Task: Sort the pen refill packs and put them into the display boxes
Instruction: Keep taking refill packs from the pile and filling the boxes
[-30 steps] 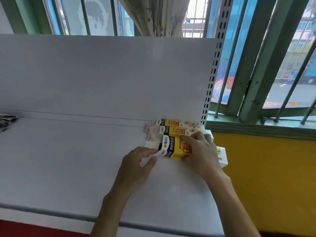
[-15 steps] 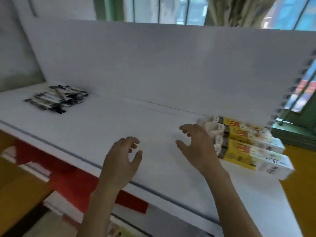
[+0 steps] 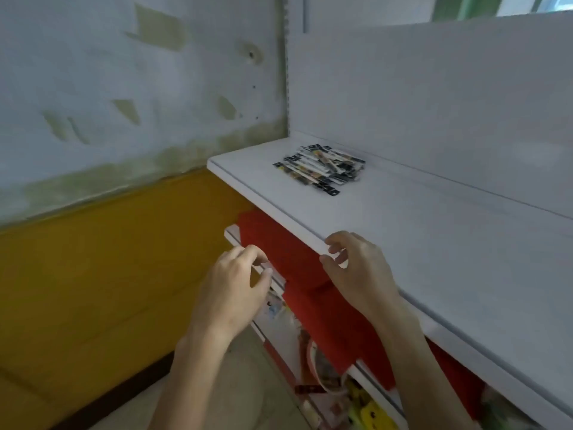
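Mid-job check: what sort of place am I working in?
Probably a stationery shop: a white display shelf with a slotted upright, a heap of pen refill packs on it, and packaged goods below.

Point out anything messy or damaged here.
The pen refill packs lie unsorted in a loose, criss-crossed heap near the left end of the white shelf. The wall beside it has patches where paint has peeled.
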Tool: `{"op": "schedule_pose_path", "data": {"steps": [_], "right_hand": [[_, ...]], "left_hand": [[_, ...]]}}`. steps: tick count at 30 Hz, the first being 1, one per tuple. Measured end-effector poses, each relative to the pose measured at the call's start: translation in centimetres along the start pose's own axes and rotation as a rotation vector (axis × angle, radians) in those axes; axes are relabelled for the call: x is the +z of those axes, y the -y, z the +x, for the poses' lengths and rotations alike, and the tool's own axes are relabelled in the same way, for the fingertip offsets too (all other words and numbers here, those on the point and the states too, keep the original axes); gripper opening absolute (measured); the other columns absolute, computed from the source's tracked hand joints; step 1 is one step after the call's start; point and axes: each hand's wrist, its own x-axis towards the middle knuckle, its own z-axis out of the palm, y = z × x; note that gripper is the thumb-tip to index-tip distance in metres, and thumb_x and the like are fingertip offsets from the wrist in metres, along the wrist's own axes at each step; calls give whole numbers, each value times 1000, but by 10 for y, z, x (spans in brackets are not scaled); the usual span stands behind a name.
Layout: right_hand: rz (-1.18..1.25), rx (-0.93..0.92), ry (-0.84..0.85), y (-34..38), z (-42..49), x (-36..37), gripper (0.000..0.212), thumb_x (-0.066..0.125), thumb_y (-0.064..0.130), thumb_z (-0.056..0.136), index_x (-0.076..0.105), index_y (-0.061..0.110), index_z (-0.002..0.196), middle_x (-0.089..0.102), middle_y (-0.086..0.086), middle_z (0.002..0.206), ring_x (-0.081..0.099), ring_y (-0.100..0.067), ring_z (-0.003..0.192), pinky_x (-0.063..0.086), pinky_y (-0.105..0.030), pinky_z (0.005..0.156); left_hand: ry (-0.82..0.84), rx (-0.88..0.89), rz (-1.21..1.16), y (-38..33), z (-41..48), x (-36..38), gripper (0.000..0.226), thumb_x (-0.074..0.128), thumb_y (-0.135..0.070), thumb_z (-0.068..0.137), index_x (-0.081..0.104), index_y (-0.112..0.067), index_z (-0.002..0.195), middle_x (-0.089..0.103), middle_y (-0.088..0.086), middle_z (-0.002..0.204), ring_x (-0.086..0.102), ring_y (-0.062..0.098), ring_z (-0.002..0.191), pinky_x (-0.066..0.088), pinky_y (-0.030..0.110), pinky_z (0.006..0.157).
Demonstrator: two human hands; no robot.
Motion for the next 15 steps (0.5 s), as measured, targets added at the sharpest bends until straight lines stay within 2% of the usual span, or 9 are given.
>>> {"op": "schedule_pose_path", "data": {"steps": [3, 6, 11, 15], "right_hand": [[-17, -14, 69, 16, 19, 32, 22, 59, 24, 87, 61, 21, 109, 61, 9, 98, 56, -7, 83, 41, -19, 67], [-20, 6, 86, 21, 42, 53, 21, 59, 26, 87, 61, 22, 107, 61, 10, 97, 57, -7, 84, 41, -18, 68], [-11, 63, 86, 5, 93, 73, 20, 58, 24, 87, 61, 21, 106, 61, 9, 98, 58, -9, 82, 51, -31, 75], [-18, 120, 61, -9, 145, 83, 20, 58, 24, 89, 61, 19, 108, 60, 8, 98, 57, -8, 82, 51, -34, 78]], "left_hand": [[13, -22, 1, 32, 10, -9, 12, 54, -27, 91, 58, -21, 100, 55, -11, 98, 52, 7, 95, 47, 23, 78], [35, -31, -29, 58, 28, -7, 11, 55, -28, 90, 59, -23, 99, 56, -12, 98, 52, 5, 94, 46, 20, 78], [83, -22, -118, 82, 79, 19, 11, 55, -28, 90, 58, -26, 101, 54, -16, 97, 51, 1, 96, 39, 8, 74], [122, 18, -145, 93, 133, 40, 17, 55, -28, 90, 59, -25, 106, 54, -15, 102, 50, -1, 94, 37, 4, 72]]}}
